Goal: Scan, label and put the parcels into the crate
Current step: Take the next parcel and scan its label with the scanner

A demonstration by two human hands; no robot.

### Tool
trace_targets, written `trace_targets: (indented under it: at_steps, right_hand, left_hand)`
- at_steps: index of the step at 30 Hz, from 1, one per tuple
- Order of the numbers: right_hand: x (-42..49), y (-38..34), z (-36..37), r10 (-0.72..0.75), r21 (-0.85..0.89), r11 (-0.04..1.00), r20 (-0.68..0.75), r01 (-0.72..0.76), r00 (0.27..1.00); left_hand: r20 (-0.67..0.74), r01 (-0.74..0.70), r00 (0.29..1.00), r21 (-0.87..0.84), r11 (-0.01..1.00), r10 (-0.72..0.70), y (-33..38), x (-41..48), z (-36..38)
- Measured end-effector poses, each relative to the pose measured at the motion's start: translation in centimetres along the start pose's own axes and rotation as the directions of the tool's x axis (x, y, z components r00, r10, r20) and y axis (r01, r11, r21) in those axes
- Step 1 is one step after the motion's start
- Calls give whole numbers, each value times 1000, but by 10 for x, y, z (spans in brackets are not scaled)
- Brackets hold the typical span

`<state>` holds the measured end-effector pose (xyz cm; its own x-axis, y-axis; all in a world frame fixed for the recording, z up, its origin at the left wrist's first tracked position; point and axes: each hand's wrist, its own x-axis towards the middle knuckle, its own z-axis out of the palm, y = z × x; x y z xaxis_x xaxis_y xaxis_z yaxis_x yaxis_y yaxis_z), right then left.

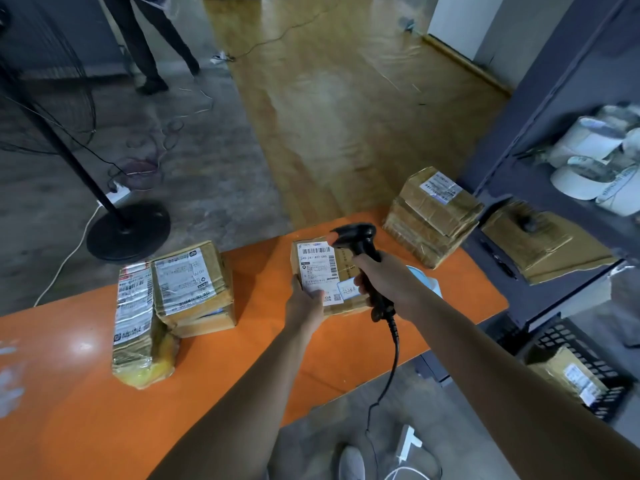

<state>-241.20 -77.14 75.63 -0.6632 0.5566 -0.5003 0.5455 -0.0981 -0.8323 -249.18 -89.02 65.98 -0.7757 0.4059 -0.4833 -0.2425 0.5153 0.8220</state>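
The labelled parcel (346,270) is being held at the centre of the frame over the orange table (86,410), the left grip (306,303) curling round its lower corner, while the right grip (375,277) is clenching the black scanner (358,237) at its upper right edge, with the black crate (568,336) sitting at lower right.

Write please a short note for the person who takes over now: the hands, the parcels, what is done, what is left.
Left hand holds a small parcel at the orange table.
Right hand grips the scanner, head close to the parcel's label.
Done: one parcel lies in the black crate.
Left: this parcel, it seems; a long parcel and a box parcel at the table's left; a parcel stack at its far right.
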Motion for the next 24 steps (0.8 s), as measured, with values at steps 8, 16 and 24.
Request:
trace_targets:
  at_steps: [8,16,24]
  right_hand:
    - [-5,2,2,5,21,1000,11,-5,1000]
    - [-2,9,-1,27,62,998,26,-28,999]
    - [6,21,-12,51,77,996,22,-53,998]
  left_hand:
    - [-10,-32,999,11,999,32,-2,-2,2]
    - [-25,10,1000,18,1000,-10,-2,-3,7]
    - [-23,65,998,27,998,-64,3,0,5]
